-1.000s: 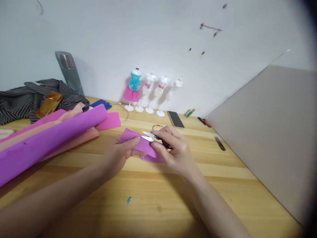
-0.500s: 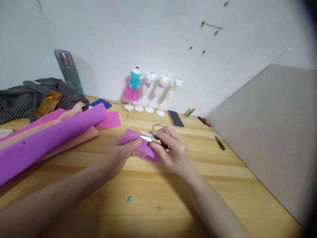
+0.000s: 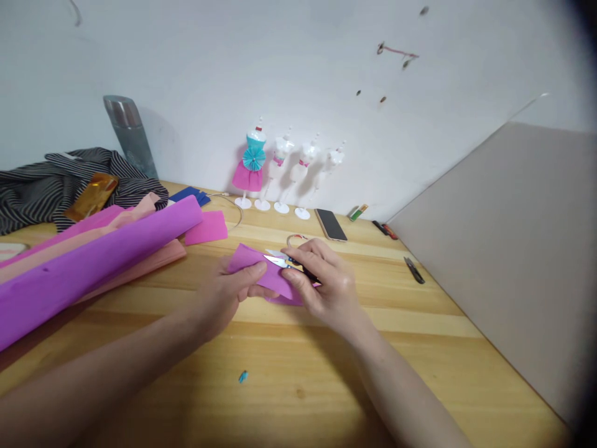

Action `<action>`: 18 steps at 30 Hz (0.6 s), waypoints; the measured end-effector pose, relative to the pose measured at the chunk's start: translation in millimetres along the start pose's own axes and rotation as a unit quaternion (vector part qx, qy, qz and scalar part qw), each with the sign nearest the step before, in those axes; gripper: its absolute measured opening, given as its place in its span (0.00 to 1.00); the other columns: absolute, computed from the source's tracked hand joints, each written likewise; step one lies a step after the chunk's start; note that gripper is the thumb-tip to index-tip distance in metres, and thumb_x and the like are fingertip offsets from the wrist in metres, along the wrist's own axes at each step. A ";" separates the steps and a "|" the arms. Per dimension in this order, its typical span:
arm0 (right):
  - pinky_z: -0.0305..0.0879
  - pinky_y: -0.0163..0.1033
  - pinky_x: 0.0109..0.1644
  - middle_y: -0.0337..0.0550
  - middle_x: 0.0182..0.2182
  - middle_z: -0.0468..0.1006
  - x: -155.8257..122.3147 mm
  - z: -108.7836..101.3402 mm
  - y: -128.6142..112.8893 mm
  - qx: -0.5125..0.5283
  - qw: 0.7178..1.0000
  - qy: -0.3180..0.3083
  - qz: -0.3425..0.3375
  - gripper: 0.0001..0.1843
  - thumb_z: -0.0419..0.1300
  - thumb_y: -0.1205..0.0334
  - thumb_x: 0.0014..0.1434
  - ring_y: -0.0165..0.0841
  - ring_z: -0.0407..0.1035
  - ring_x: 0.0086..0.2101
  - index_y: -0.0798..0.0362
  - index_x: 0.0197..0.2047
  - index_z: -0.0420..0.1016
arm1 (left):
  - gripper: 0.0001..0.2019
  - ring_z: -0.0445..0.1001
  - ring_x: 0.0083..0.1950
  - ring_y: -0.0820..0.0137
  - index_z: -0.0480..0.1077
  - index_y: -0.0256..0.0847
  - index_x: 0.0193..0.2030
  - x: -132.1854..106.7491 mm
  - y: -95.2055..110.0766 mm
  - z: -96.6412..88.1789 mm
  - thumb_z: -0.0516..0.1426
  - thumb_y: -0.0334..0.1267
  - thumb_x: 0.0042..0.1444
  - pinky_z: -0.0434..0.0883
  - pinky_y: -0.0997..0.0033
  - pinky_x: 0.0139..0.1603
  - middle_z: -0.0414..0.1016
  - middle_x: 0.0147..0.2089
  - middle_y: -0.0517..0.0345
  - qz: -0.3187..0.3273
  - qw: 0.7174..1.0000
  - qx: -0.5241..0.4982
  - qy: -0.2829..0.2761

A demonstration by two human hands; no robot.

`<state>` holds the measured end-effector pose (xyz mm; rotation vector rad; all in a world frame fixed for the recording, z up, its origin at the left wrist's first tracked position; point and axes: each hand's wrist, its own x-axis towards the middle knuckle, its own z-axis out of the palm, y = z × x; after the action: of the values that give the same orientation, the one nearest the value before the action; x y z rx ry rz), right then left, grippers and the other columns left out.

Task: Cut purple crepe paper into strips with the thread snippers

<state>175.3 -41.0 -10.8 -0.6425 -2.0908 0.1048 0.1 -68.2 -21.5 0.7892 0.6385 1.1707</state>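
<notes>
My left hand pinches a small folded piece of purple crepe paper just above the wooden table. My right hand is closed round small thread snips, whose silver blades lie on the paper's upper edge, close to my left thumb. The snips' handle is mostly hidden by my fingers.
Rolls of purple and pink crepe paper lie at the left, beside striped cloth and a grey bottle. Several small dress-form stands line the wall, one in a pink and teal dress. A phone lies near them; a grey panel stands at the right.
The snips' blades have closed and slid a little left along the paper's edge. My hands otherwise stay in place.
</notes>
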 end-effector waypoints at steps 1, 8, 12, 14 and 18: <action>0.67 0.39 0.31 0.44 0.31 0.70 0.3 0.1 -0.1 -0.001 1.000 0.002 -0.002 0.13 0.58 0.67 0.61 0.33 0.67 0.31 0.53 0.49 0.74 | 0.09 0.77 0.41 0.63 0.79 0.37 0.38 -0.1 -0.1 -0.1 0.63 0.38 0.52 0.76 0.69 0.35 0.80 0.41 0.50 -0.001 1.000 0.001 0.002; 0.65 0.38 0.30 0.44 0.30 0.71 1.6 -2.2 -2.9 0.002 1.000 0.000 0.009 0.12 0.59 0.66 0.60 0.33 0.67 0.30 0.54 0.48 0.75 | 0.11 0.77 0.42 0.60 0.79 0.35 0.38 0.9 1.1 -1.0 0.63 0.39 0.50 0.76 0.63 0.37 0.80 0.41 0.48 -0.002 1.000 0.004 0.002; 0.65 0.39 0.33 0.43 0.30 0.71 2.1 -4.9 -4.3 0.018 0.999 0.000 0.040 0.11 0.59 0.65 0.60 0.33 0.67 0.31 0.53 0.46 0.75 | 0.10 0.78 0.41 0.59 0.78 0.34 0.37 0.8 5.3 1.4 0.63 0.38 0.50 0.76 0.61 0.38 0.81 0.39 0.48 -0.002 1.000 -0.001 0.010; 0.65 0.41 0.36 0.43 0.30 0.72 2.2 -5.1 -4.6 0.033 0.996 -0.003 0.079 0.08 0.59 0.62 0.60 0.34 0.67 0.32 0.52 0.43 0.75 | 0.10 0.78 0.41 0.59 0.78 0.34 0.37 -0.1 6.8 3.0 0.63 0.37 0.49 0.76 0.60 0.40 0.81 0.40 0.47 -0.010 1.000 -0.008 0.017; 0.62 0.39 0.34 0.41 0.29 0.71 2.4 -2.4 -5.0 0.100 0.971 -0.034 0.215 0.10 0.59 0.55 0.59 0.32 0.65 0.30 0.53 0.34 0.70 | 0.13 0.78 0.43 0.57 0.78 0.34 0.40 -1.4 6.3 5.5 0.63 0.38 0.49 0.76 0.60 0.41 0.81 0.41 0.46 -0.033 0.999 -0.022 0.022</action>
<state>174.1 -44.5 -6.0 -0.9670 -1.9414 0.5806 0.5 -69.5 -13.1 0.7018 0.6693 1.1405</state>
